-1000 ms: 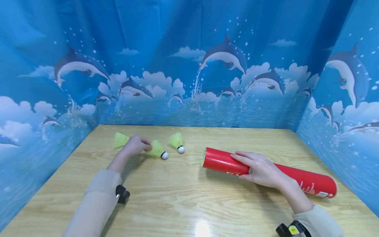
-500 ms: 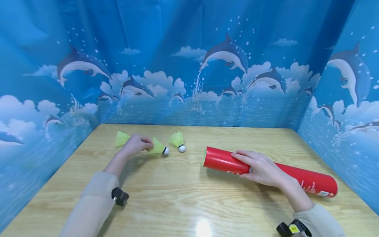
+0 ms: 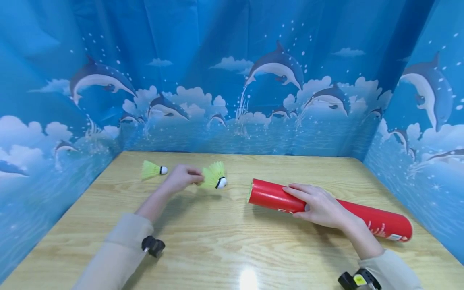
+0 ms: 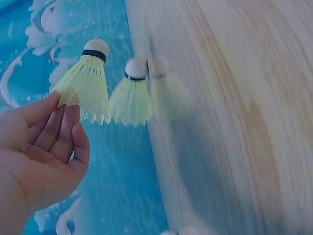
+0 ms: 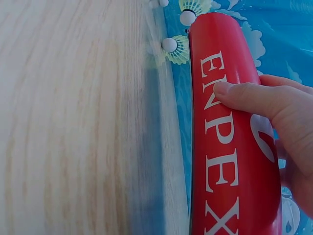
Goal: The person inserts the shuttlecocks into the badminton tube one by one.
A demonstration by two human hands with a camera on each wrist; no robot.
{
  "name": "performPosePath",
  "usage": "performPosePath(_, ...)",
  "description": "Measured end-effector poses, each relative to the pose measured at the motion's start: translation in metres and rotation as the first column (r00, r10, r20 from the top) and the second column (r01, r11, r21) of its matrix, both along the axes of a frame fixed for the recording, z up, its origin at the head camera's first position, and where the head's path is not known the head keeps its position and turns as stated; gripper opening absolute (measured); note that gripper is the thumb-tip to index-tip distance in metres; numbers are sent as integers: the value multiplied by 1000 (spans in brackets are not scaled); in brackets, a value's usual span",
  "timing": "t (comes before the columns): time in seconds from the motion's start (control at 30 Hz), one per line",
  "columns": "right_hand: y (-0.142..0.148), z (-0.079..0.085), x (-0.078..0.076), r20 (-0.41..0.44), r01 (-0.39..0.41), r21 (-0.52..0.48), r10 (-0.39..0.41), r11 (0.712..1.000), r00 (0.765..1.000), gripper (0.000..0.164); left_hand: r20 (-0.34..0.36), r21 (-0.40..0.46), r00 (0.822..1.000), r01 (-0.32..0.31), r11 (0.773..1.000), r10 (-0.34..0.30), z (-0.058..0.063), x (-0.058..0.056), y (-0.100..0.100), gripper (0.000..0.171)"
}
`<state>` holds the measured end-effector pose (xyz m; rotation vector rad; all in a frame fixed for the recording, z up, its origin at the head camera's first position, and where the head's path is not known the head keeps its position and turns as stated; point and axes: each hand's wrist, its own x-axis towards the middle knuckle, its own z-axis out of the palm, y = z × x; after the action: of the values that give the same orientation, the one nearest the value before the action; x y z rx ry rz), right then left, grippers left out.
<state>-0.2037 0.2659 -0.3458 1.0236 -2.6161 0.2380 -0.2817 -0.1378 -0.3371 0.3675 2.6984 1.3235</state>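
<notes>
My left hand [image 3: 180, 177] pinches a yellow shuttlecock [image 4: 88, 83] by the open edge of its skirt, white cork pointing away from the fingers. In the head view this shuttlecock overlaps a second shuttlecock [image 3: 218, 168], which lies behind it on the table; the left wrist view has the second shuttlecock [image 4: 131, 95] just beyond the held one. My right hand [image 3: 320, 206] grips a long red tube [image 3: 273, 196] around its upper side, thumb across the white lettering in the right wrist view. The tube's mouth faces left, toward the shuttlecocks, and its far end points right.
A third shuttlecock [image 3: 151, 170] lies at the back left of the wooden table [image 3: 203, 241], cork to the right. Blue curtains [image 3: 203, 80] printed with dolphins stand behind the table and along both sides.
My left hand has picked up the middle shuttlecock and carried it right, in front of the other one. The left shuttlecock's cork has come into view. The right hand and tube hold still.
</notes>
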Motion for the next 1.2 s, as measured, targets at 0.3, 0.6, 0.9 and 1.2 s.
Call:
performPosePath(0.3,0,0,1,-14,-10,-5,10,1000,1000,81,-55,70,996,73,995,-69,4,10,27,19)
performPosePath(0.6,0,-2,1,-12,-13,-6,13,1000,1000,81,-56,136,993,114,984,-107,2,20,52,15)
performPosePath(0.9,-1,-2,2,-6,-3,4,4,1000,1000,80,-31,211,994,114,971,-110,1,28,72,16)
performPosePath(1.2,-1,-1,3,-4,3,4,-3,1000,1000,80,8,260,993,108,960,-114,-4,29,84,19)
